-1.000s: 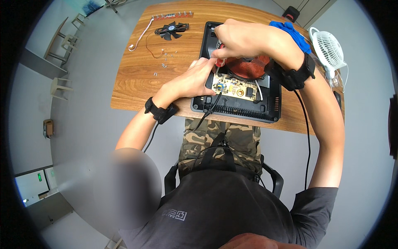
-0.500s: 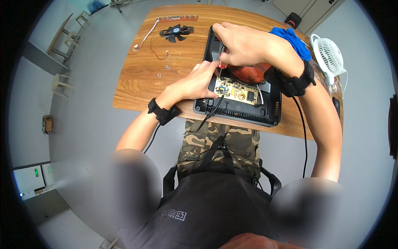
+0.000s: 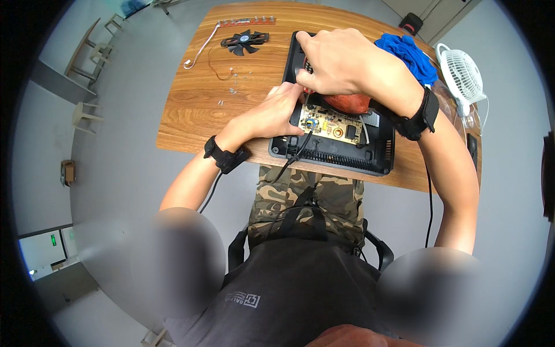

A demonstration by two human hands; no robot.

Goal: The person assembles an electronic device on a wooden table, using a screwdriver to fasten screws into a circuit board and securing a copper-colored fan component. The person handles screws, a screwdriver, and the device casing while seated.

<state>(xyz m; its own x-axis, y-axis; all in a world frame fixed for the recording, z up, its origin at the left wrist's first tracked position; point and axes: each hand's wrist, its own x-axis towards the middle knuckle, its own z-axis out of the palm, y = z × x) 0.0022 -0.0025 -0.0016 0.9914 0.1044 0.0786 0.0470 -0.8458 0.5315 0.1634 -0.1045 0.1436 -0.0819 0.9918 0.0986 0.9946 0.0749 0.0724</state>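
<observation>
My right hand (image 3: 338, 61) is closed round a screwdriver (image 3: 307, 97) with some red on its handle; most of the handle is hidden in the fingers. Its shaft points down at the left side of a tan circuit board (image 3: 330, 128). My left hand (image 3: 273, 114) lies over the left rim of the black appliance housing (image 3: 341, 161). Its thumb is spread toward the board's edge, and its fingertips reach close to the screwdriver's shaft. Partly covered by my right hand and wrist, a round copper coil (image 3: 348, 104) sits behind the board. A black cable (image 3: 293, 157) runs out over the front rim.
On the wooden table (image 3: 191, 115), a black fan (image 3: 245, 40), a narrow red circuit strip (image 3: 245, 22) with a white lead and several small screws (image 3: 232, 91) lie at left. A blue cloth (image 3: 407, 56) and a white desk fan (image 3: 461, 74) are at right.
My right hand has turned slightly about the screwdriver, and its knuckles sit a little differently. Less of the coil shows now. My left hand has stayed nearly in place.
</observation>
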